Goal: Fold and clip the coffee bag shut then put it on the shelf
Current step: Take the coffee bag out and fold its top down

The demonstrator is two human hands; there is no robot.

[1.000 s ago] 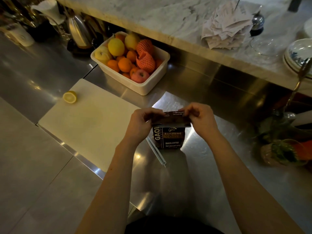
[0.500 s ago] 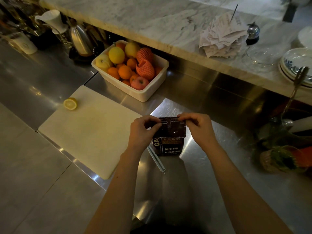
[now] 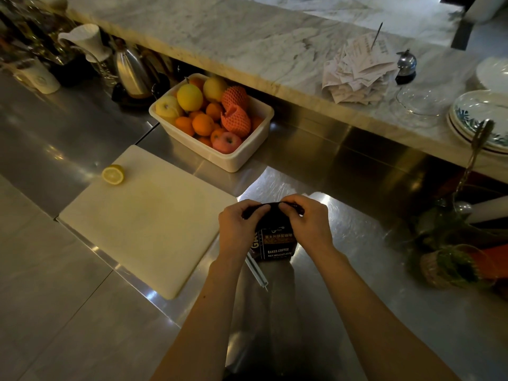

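One dark coffee bag (image 3: 276, 243) stands upright on the steel counter (image 3: 357, 243). Both hands pinch its folded top: left hand (image 3: 237, 229) and right hand (image 3: 309, 225), fingertips nearly meeting at the middle. Compared with a moment ago, the fold has been rolled lower and the hands have drawn closer together. One pale clip (image 3: 257, 272) lies on the counter just below the left hand, touching the bag's base. One cutting board (image 3: 148, 218) lies left of the grip, one lemon half (image 3: 113, 174) on its far corner. One fruit tub (image 3: 242, 158) sits beyond the hands.
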